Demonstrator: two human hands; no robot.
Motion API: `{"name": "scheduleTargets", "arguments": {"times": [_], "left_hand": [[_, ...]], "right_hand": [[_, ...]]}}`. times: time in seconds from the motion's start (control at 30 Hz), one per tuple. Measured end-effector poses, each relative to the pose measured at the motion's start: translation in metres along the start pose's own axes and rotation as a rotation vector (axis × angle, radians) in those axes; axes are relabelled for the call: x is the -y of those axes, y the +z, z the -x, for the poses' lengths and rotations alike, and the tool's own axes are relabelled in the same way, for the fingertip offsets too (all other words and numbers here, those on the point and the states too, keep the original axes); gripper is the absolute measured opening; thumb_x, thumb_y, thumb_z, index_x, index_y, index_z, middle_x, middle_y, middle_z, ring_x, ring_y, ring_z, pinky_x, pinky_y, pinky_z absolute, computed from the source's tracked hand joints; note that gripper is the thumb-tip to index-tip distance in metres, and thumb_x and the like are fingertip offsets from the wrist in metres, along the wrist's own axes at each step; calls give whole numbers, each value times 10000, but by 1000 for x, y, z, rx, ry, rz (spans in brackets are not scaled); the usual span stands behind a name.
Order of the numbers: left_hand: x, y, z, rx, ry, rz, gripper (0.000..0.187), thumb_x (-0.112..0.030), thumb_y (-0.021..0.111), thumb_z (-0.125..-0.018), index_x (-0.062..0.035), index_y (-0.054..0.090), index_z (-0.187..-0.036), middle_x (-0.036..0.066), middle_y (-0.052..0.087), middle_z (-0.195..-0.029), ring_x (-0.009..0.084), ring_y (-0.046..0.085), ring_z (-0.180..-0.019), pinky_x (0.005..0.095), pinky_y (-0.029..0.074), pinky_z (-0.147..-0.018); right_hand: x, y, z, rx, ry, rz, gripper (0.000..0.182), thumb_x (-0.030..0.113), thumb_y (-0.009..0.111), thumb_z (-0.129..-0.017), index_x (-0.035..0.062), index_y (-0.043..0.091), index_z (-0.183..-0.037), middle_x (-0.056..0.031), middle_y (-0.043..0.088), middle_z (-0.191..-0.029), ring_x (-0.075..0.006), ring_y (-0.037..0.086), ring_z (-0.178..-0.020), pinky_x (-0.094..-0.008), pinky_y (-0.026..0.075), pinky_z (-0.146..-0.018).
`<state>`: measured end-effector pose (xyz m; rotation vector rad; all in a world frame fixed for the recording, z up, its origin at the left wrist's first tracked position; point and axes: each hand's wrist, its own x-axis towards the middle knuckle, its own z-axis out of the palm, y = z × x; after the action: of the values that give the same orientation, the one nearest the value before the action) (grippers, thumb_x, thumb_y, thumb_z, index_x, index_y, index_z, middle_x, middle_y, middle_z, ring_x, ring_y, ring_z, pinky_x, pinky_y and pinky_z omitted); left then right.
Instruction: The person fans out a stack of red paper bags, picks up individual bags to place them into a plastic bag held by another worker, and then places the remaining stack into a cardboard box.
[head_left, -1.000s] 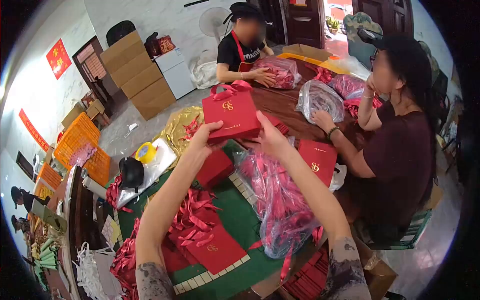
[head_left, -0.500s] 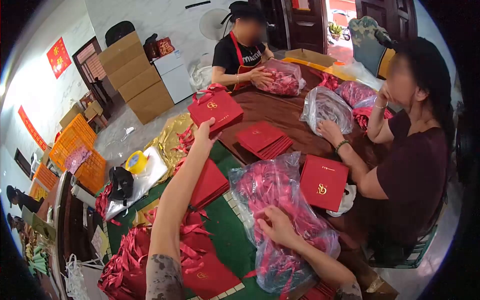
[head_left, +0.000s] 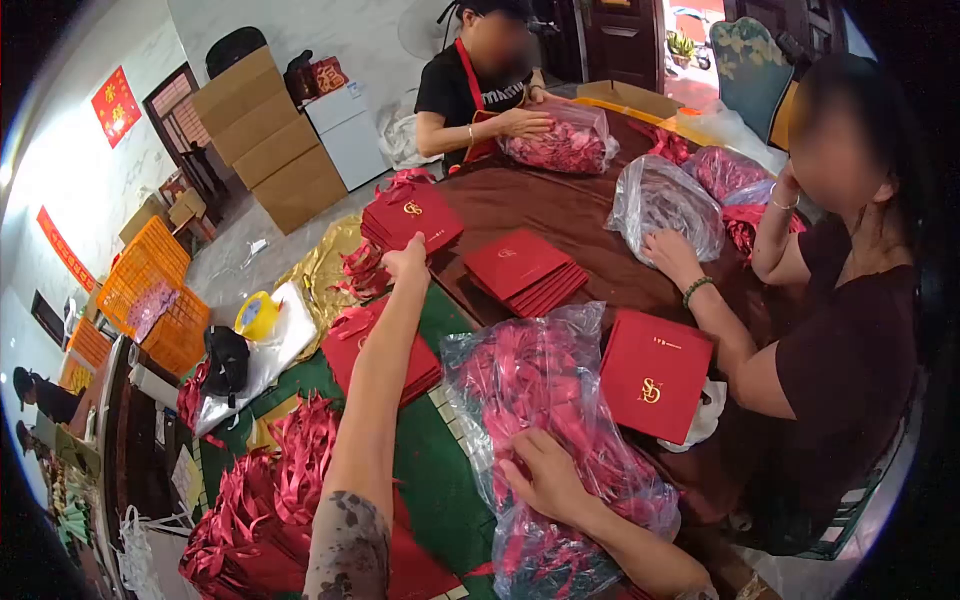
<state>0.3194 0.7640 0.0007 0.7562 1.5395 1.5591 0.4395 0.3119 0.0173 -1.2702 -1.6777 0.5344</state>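
At the far end of my stretched arm, my left hand (head_left: 408, 260) grips the near edge of a red gift bag (head_left: 425, 213) with gold lettering and ribbon handles. This bag lies on top of a stack at the table's left side. My right hand (head_left: 545, 478) rests, loosely curled with thumb apart, on a clear plastic bag (head_left: 530, 375) filled with red ribbon-like pieces. Below my left forearm lies another stack of red gift bags (head_left: 385, 350). A heap of red bags with ribbon handles (head_left: 265, 505) spreads at the lower left.
Across the brown-covered table (head_left: 450, 275), a co-worker's hands (head_left: 525, 122) press a filled plastic bag (head_left: 565, 140). A second co-worker (head_left: 830, 290) sits at right, one hand on a clear bag (head_left: 668, 210). Red bag stacks (head_left: 522, 268) and yellow tape (head_left: 257, 315) lie around.
The red gift bag in my left hand has come down and left onto the stack. My right hand stays on the plastic bag. The view has shifted slightly.
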Motion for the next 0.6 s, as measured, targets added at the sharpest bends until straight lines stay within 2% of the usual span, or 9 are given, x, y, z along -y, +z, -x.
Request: {"name": "scheduleTargets", "arguments": {"times": [0.03, 0.07, 0.13, 0.27, 0.4, 0.47, 0.5, 0.57, 0.6], "left_hand": [[5, 0, 1, -82, 129, -128, 765, -112, 777, -743, 43, 332, -1345, 175, 479, -1316, 325, 546, -1130, 581, 503, -868], [13, -3, 6, -82, 125, -131, 765, -112, 777, -743, 43, 332, -1345, 175, 479, -1316, 325, 546, -1130, 581, 503, -868], [-13, -19, 72, 190, -137, 157, 928, -82, 771, -740, 32, 166, -1433, 191, 443, -1341, 337, 512, -1176, 594, 482, -914], [-11, -11, 83, 12, -289, 239, 968, -37, 749, -738, 20, 78, -1433, 185, 409, -1353, 331, 511, -1174, 590, 478, -928], [-13, -26, 74, 119, -286, 209, 761, 3, 685, -726, 9, 238, -1341, 158, 454, -1304, 317, 536, -1131, 584, 491, -894], [-13, -32, 79, 229, -348, 223, 567, -9, 653, -726, 1, 412, -1239, 131, 549, -1186, 304, 570, -1066, 565, 500, -857], [-14, -35, 82, 224, -343, 223, 567, -9, 653, -726, 1, 412, -1239, 131, 549, -1186, 304, 570, -1066, 565, 500, -857], [-17, -38, 87, 187, -400, 186, 376, -26, 644, -729, -14, 529, -1087, 108, 599, -1099, 288, 591, -1003, 553, 497, -833], [-16, -38, 84, 146, -408, 106, 380, 1, 629, -727, 6, 539, -1096, 133, 592, -1129, 292, 620, -961, 535, 533, -801]], "right_hand": [[0, 0, 1, 16, 10, 20, 169, 122, 635, -846, 34, 603, -987, -142, 573, -906, -334, 570, -887, -396, 469, -769], [-3, 2, 2, 14, 6, 22, 166, 123, 632, -850, 34, 601, -986, -139, 574, -907, -331, 569, -881, -401, 466, -768], [-3, 2, 2, 24, 3, 11, 166, 117, 622, -850, 29, 584, -985, -149, 560, -907, -344, 559, -882, -415, 464, -764], [-6, 4, 3, 28, 1, 4, 174, 127, 618, -856, 25, 576, -991, -152, 556, -906, -349, 555, -878, -421, 461, -761], [-3, 2, 2, 40, 16, 31, 186, 148, 629, -862, 23, 582, -990, -146, 569, -902, -343, 561, -870, -413, 461, -755], [-3, 2, 2, 43, -2, 28, 188, 125, 619, -855, 13, 565, -996, -162, 549, -902, -356, 549, -873, -427, 456, -753], [-3, 2, 2, 48, -16, 33, 193, 102, 609, -849, 4, 547, -1003, -178, 530, -903, -370, 536, -876, -441, 452, -750], [-3, 1, 2, 45, -18, 40, 198, 103, 615, -844, 2, 547, -1001, -179, 531, -900, -370, 536, -870, -439, 451, -747], [-2, 1, 2, 39, -30, 46, 201, 104, 617, -843, 1, 547, -1001, -178, 532, -900, -370, 536, -869, -439, 450, -745]]}}
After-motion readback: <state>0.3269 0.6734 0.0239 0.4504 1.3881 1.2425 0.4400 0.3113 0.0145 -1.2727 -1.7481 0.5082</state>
